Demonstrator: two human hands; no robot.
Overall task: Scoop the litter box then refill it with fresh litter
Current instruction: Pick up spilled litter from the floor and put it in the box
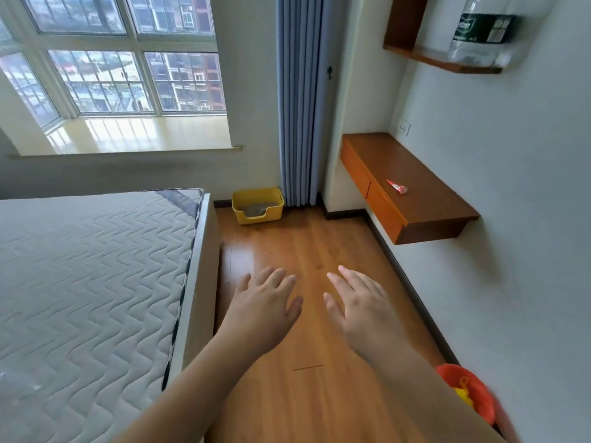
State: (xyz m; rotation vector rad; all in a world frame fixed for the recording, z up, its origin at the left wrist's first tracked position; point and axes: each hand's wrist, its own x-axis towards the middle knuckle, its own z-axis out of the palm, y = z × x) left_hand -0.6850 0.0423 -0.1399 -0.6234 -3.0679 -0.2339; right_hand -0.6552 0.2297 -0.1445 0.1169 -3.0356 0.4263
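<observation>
Hands hung empty: left hand (267, 306) and right hand (363, 306) splayed flat, gripping nothing. The yellow litter box (257, 205) sat at twelve o'clock, well apart, by the curtain (299, 100). No scoop showed; bare-handed scooping risked mess.

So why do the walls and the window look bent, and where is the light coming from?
Head view: the wide-angle lens bows the window and curtain; daylight from the window glares off the sill and floor; the bottle and the orange object at the frame edges are blurred.
</observation>
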